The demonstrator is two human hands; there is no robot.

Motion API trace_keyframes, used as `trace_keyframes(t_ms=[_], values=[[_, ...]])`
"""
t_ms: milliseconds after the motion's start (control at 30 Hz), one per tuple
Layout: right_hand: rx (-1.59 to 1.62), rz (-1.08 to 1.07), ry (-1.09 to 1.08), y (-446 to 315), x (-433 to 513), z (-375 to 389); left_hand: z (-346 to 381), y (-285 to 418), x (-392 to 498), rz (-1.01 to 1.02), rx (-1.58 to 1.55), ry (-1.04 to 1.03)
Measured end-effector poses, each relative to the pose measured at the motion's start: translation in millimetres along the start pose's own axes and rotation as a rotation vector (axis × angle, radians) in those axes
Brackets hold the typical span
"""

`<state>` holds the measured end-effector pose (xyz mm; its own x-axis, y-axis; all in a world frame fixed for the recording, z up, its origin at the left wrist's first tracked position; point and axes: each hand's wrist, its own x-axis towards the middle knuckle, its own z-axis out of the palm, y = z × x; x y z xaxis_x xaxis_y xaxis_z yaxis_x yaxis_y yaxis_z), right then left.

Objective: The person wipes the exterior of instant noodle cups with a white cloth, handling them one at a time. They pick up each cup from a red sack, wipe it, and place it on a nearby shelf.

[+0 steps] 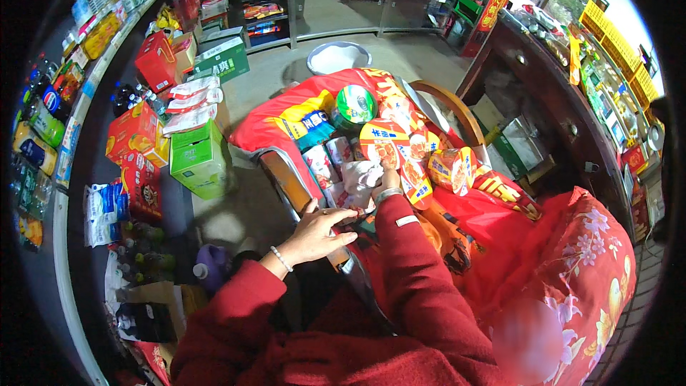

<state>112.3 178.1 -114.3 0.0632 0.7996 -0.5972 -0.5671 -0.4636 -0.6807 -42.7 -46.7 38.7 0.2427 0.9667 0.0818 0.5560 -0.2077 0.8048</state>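
My right hand reaches in among the packaged goods on a red-covered wooden seat, beside a crumpled white plastic bag. Its fingertips are mostly hidden, so whether it grips anything is unclear. My left hand is over the seat's near-left armrest, fingers apart, with nothing seen in it. Around the right hand are several instant noodle cups, including one upper cup and one on the right. A green-lidded round container stands behind them. Red-and-white cylindrical packs lie to the left.
A green carton and an orange fruit carton are at the left. Bottles line the left shelf. Behind the seat is a pale basin. A dark wooden counter borders the right; a floral red cloth is nearby.
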Motion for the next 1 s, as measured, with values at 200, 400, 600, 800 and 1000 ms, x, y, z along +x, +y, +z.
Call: trace_keyframes(t_ms=[200,400,600,800,1000], values=[[-0.097,0.033,0.068,6,-7,-2,0,-2,-2,-0.013,-0.009,-0.019],[-0.240,0.021,-0.024,9,-34,-9,0,-5,-6,0.032,0.032,0.039],[-0.154,-0.006,-0.236,-11,-32,-23,5,-6,-10,-0.111,-0.475,0.224],[-0.015,0.019,-0.943,-53,-195,56,-29,9,-35,-0.146,-0.418,0.541],[-0.252,-0.198,-1.130,-34,-302,77,-54,28,-86,-0.066,-0.997,0.570]])
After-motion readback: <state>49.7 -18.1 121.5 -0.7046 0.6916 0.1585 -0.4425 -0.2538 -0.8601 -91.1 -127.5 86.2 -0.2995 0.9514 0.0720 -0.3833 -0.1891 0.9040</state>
